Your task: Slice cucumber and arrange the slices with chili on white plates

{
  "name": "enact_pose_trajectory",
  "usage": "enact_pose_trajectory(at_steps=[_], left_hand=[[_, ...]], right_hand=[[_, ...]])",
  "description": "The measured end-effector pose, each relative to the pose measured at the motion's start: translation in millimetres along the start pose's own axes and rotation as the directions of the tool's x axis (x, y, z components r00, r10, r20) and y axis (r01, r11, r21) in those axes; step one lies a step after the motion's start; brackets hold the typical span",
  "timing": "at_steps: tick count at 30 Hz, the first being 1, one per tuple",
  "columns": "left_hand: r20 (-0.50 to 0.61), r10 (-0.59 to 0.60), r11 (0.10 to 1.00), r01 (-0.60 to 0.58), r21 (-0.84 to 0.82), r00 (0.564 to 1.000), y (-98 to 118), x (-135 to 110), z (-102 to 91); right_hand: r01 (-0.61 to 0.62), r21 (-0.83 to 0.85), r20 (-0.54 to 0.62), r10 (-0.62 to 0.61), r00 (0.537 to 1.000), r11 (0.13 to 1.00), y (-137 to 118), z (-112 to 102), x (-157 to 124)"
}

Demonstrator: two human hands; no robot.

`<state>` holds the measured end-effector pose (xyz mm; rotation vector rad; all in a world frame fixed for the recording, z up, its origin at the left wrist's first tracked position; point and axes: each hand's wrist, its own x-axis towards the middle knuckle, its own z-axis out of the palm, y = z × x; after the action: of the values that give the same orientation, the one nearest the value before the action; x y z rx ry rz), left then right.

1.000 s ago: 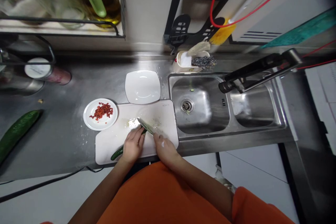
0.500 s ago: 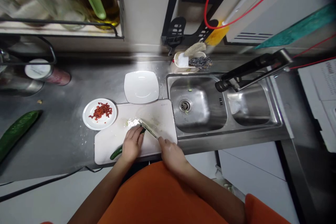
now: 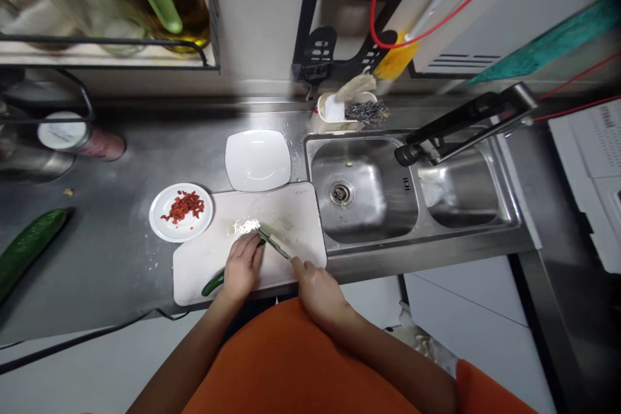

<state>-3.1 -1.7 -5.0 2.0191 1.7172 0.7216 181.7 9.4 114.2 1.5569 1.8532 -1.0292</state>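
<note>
A dark green cucumber [image 3: 213, 283] lies slantwise on the white cutting board [image 3: 301, 220], its lower left end showing. My left hand [image 3: 244, 264] is wrapped over its middle and hides much of it. Gripped by the handle in my right hand [image 3: 315, 284] is a knife [image 3: 275, 244]. Its blade slants up and left, close beside the cucumber's upper end and my left fingertips. Whether the edge is inside the cucumber I cannot tell. Wet, shiny marks cover the board near the blade tip.
A small white plate [image 3: 160, 220] of chopped red pieces [image 3: 183, 207] overlaps the board's left corner. Behind the board sits a square white plate [image 3: 257, 158]. Right is a double sink [image 3: 373, 200] with a faucet [image 3: 460, 123]. Another cucumber [image 3: 29, 246] lies far left, below a wire rack [image 3: 107, 65].
The whole view has shifted slightly. The knife blade has changed angle a little beside the cucumber; both hands keep their grip and place.
</note>
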Motion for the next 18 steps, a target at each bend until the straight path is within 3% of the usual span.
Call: enact_pose_trajectory(at_steps=[18], left_hand=[[0.0,0.008,1.0,-0.008,0.004,1.0,-1,1,0.2]], right_hand=[[0.031,-0.039,0.02,-0.03,0.999,0.999,-4,-3,12]])
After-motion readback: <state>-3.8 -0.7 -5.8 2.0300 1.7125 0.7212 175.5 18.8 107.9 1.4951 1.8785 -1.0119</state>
